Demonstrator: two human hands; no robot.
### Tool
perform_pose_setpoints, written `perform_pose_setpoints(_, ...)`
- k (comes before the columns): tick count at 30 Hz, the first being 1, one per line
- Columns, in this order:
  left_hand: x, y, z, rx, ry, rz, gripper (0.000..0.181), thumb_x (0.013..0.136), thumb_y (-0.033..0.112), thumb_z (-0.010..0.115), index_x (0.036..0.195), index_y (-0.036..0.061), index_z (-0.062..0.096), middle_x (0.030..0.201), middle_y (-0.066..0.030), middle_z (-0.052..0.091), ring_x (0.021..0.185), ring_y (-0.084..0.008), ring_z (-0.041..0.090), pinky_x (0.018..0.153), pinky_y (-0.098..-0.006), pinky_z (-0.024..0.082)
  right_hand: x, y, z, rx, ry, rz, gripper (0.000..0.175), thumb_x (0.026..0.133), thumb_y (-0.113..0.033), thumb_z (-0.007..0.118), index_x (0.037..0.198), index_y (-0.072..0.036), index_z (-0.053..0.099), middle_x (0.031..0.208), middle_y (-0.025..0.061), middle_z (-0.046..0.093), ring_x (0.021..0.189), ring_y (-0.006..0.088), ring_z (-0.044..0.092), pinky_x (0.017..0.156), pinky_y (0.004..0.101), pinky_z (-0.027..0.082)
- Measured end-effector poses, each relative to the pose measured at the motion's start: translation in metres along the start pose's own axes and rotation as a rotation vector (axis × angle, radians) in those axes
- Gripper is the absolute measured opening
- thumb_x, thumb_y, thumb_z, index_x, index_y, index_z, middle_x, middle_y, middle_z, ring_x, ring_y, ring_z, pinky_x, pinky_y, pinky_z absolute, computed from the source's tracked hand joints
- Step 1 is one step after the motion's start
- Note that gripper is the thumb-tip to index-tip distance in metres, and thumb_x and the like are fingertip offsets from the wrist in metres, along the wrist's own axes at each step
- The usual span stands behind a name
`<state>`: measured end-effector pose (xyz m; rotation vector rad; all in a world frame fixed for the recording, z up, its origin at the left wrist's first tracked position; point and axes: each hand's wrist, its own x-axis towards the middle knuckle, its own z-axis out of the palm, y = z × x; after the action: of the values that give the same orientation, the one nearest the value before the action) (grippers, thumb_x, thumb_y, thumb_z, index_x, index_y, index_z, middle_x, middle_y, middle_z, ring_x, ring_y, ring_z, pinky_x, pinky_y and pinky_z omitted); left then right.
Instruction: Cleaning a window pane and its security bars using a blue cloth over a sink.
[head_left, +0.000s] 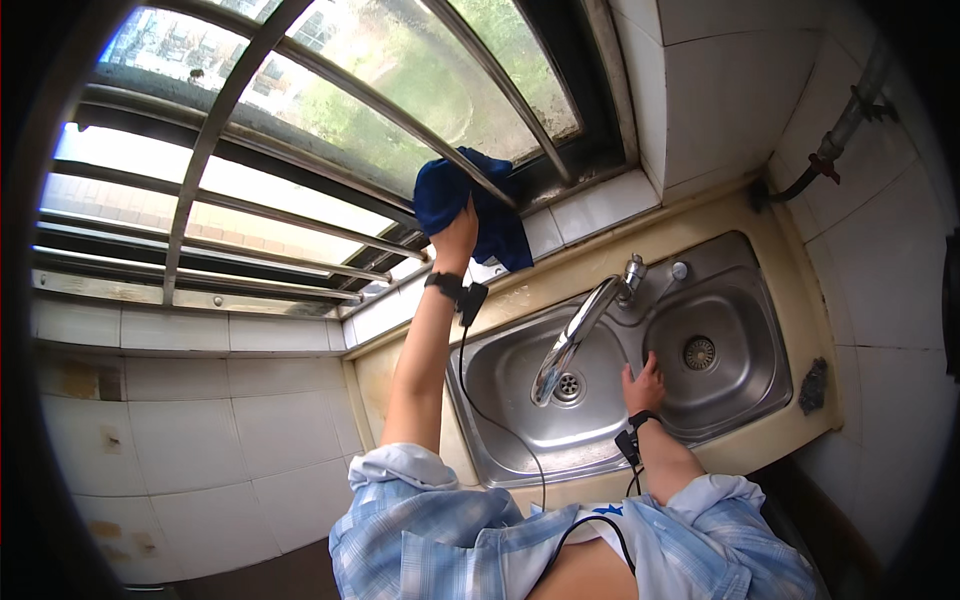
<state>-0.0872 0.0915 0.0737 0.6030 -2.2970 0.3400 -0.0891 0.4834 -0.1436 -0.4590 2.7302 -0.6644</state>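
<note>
My left hand (457, 230) reaches up to the barred window and holds a dark blue cloth (442, 191). The cloth is draped around a metal window bar (405, 124) and hangs down over the tiled sill; it hides most of my fingers. Below, my right hand (643, 386) is at the divider between the two bowls of a stainless steel sink (517, 375), thumb and fingers apart, with nothing in it. Whether it rests on the steel I cannot tell. A chrome faucet (581, 334) arches over the left bowl, beside that hand.
A cable (499, 426) runs from my left wristband across the left bowl. Several metal bars cross the window glass (390, 60). A dark scouring pad (813, 386) lies on the counter's right edge. A pipe with a red-handled valve (825, 166) runs along the right wall.
</note>
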Motion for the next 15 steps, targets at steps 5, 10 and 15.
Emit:
perform_pose_setpoints(5,0.022,-0.008,-0.064,0.423,0.177,0.099,0.038,0.082,0.008,0.055,0.118,-0.0032,0.055,0.124,-0.0239,0.053,0.122,-0.0409,0.044,0.108,-0.0489,0.027,0.000,0.011,0.005,-0.013,0.018,-0.022,0.059,0.078,-0.036,0.063,0.126,-0.009,0.043,0.104,0.0153,0.060,0.098,0.0315,0.058,0.079,0.0406,0.050)
perform_pose_setpoints(10,0.083,0.014,-0.135,0.341,0.298,0.141,0.049,0.091,0.019,0.051,0.126,-0.0133,0.042,0.132,-0.0308,0.042,0.128,-0.0429,0.036,0.110,-0.0473,0.023,0.001,0.015,0.011,-0.010,0.030,-0.042,0.058,0.078,-0.035,0.063,0.126,-0.009,0.044,0.106,0.0146,0.059,0.098,0.0313,0.058,0.078,0.0405,0.051)
perform_pose_setpoints(15,0.116,0.080,-0.140,0.070,0.089,0.154,0.040,0.090,0.027,0.058,0.105,-0.0099,0.058,0.109,-0.0282,0.058,0.109,-0.0427,0.051,0.100,-0.0468,0.033,0.002,0.011,0.006,-0.028,0.018,-0.031,0.057,0.078,-0.035,0.063,0.125,-0.009,0.044,0.106,0.0139,0.058,0.097,0.0309,0.058,0.078,0.0405,0.051)
